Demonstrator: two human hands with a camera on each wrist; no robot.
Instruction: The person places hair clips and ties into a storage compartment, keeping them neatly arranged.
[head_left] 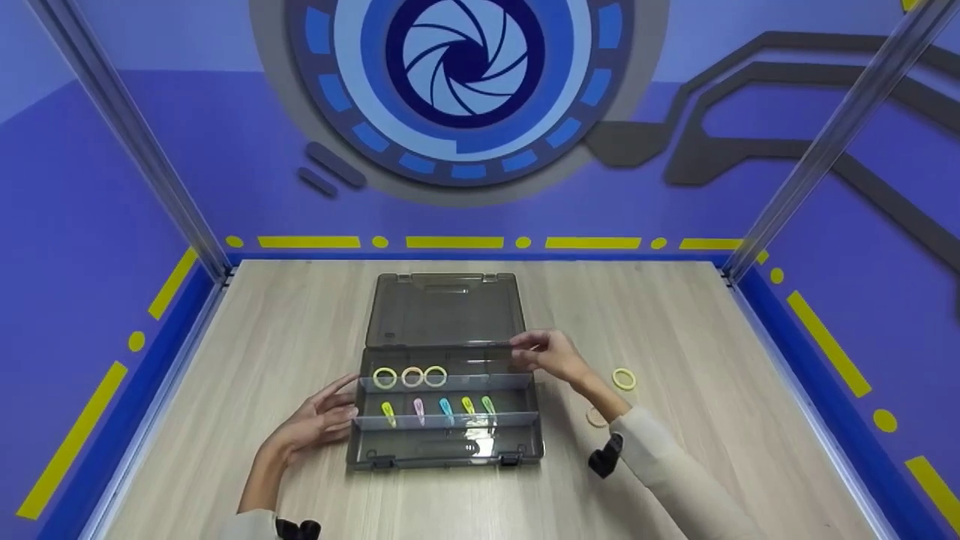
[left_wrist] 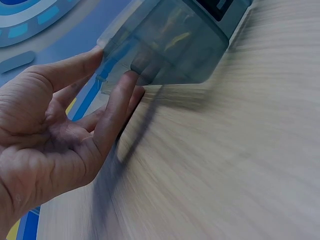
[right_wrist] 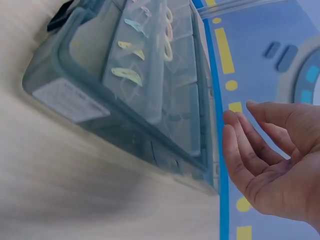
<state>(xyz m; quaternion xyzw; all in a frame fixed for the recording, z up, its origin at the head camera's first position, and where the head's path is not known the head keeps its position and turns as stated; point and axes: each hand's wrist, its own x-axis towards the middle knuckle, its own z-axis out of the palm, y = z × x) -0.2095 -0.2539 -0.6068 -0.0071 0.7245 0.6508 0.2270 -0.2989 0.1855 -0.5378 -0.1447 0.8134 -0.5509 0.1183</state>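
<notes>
A translucent grey organizer box (head_left: 446, 454) lies on the table with its lid (head_left: 446, 311) folded back. Three ring-shaped hair ties (head_left: 385, 386) are in its back row, two yellow and one peach. Several snap hair clips, among them a pink clip (head_left: 419, 409) and a blue clip (head_left: 446, 409), line the middle row. My left hand (head_left: 311, 424) touches the box's left side wall with extended fingers (left_wrist: 117, 107). Over the back right corner, my right hand (head_left: 553, 354) has loosely bent fingers (right_wrist: 245, 155) and nothing between them.
To the right of the box, a yellow hair tie (head_left: 624, 379) lies on the wooden table (head_left: 705, 360). A peach hair tie (head_left: 595, 418) is partly covered by the right forearm. Blue printed walls (head_left: 165, 165) with metal corner posts border the table's back and sides.
</notes>
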